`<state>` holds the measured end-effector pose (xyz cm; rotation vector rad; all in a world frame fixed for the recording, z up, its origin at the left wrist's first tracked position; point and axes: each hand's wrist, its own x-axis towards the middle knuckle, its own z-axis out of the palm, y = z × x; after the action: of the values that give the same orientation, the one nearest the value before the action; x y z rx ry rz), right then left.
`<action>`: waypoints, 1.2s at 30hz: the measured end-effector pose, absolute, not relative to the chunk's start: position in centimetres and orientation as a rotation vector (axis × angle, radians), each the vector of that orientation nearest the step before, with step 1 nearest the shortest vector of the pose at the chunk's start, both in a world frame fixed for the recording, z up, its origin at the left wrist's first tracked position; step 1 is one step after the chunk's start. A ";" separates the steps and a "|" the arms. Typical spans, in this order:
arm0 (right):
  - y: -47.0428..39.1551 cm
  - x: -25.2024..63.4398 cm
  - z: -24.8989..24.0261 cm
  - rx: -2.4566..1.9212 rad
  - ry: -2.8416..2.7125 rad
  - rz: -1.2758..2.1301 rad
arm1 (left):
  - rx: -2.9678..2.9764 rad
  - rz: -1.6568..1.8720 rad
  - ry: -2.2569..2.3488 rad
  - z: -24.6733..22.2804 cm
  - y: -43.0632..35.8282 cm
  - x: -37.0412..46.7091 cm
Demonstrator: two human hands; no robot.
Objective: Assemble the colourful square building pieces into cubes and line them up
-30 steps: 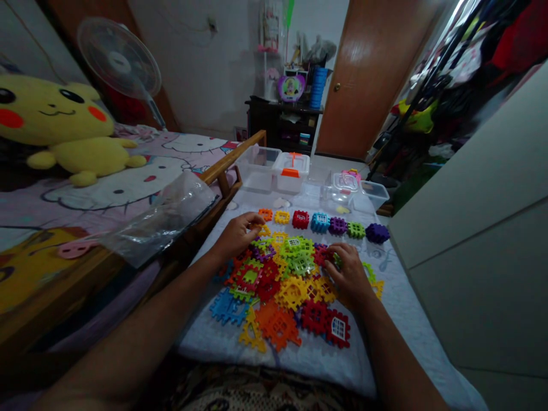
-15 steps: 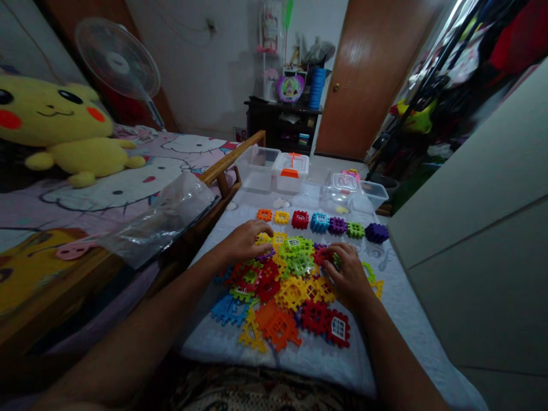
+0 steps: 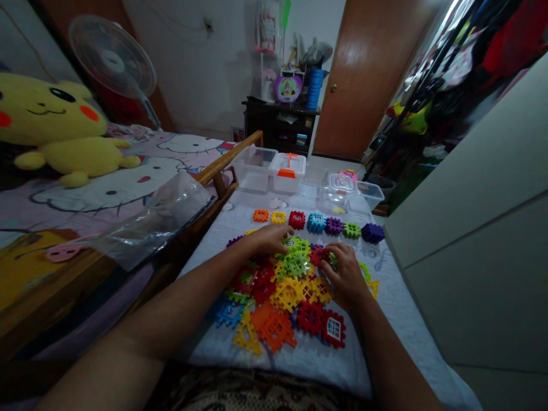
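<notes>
A heap of colourful notched plastic building blocks lies on the pale cloth (image 3: 205, 251) in front of me. My left hand (image 3: 274, 238) is over the back of the heap, beside the light green blocks (image 3: 296, 262). Its thumb and fingers are apart, and I see nothing held in them. My right hand (image 3: 346, 267) rests at the heap's right side, fingers curved but apart. Its fingertips are by a red block (image 3: 317, 256), with some green showing between thumb and fingers. Nearer me lie yellow blocks (image 3: 287, 293), orange blocks (image 3: 274, 330) and a red block with a white window (image 3: 333, 329).
Behind the heap runs a row of sorted blocks, among them a blue stack (image 3: 316, 222) and a purple stack (image 3: 372, 233). Clear plastic boxes (image 3: 252, 171) stand beyond. On the left, a plastic bag (image 3: 158, 217) hangs over the wooden bed rail (image 3: 233, 158).
My left hand has moved right, from the yellow blocks at the heap's back left to the light green ones. My right hand stays by the red block. The view has shifted slightly.
</notes>
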<state>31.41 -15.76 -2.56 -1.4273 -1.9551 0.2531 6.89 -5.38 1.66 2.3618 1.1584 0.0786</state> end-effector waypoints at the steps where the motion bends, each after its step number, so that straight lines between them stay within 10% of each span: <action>1: -15.8 31.4 -2.5 -1.425 -1.954 0.253 | 2.355 0.090 1.175 1.6 -5.2 6.8; 36: -16.0 31.0 -1.9 -1.420 -1.958 0.255 | 2.687 0.131 1.036 2.4 -8.6 5.2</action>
<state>30.98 -16.01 -1.85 -1.4199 -1.9583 0.2547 5.21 -8.63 2.36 2.6871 1.0362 0.1311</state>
